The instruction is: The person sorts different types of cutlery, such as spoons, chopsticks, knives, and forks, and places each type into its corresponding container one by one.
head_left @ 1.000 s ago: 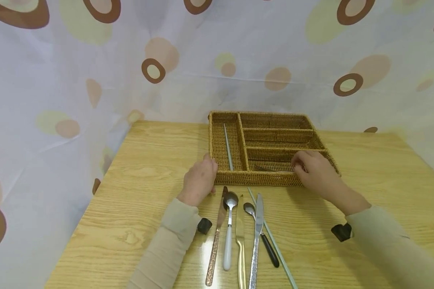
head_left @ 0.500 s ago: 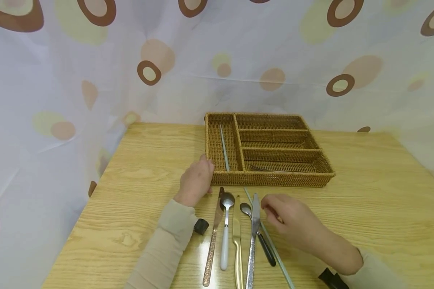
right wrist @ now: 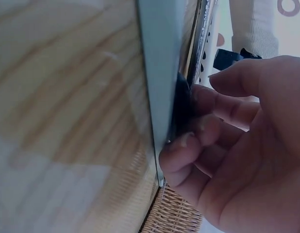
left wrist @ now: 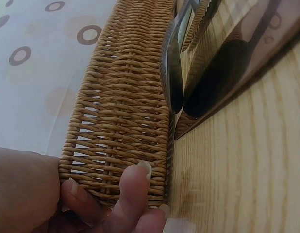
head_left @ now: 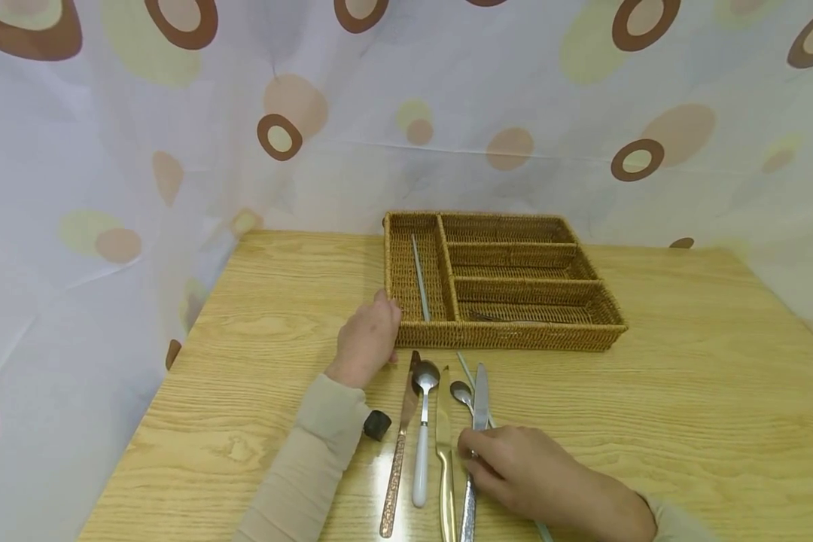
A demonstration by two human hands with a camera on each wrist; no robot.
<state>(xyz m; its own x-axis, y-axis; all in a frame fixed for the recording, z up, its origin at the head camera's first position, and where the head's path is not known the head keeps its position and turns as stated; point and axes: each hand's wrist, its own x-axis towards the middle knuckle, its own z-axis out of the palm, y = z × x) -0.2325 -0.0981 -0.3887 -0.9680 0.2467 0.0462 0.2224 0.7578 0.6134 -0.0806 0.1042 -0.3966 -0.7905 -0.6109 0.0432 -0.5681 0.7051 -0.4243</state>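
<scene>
My left hand [head_left: 368, 335] grips the near left corner of a wicker cutlery tray [head_left: 508, 336], fingers curled under its wall in the left wrist view. My right hand [head_left: 525, 467] is over the silver table knife [head_left: 480, 399], its bent fingers at the handle. In the right wrist view its thumb stands apart from the fingers, which lie close to a black spoon handle [right wrist: 181, 104] and a pale green chopstick [right wrist: 162, 63]. To the left lie a gold knife [head_left: 444, 429], a white-handled spoon [head_left: 421, 459] and a copper knife [head_left: 396, 474]. The black-handled spoon [head_left: 461, 391] is partly covered.
Inside the tray, a chopstick [head_left: 420, 278] lies in the left compartment and a fork [head_left: 491, 317] in the near right one. The wooden table [head_left: 264, 316] ends against a patterned curtain [head_left: 379, 173] behind and at the left.
My right hand has left the tray's near compartment and come toward me, down to the silver knife. My left hand stays at the tray corner.
</scene>
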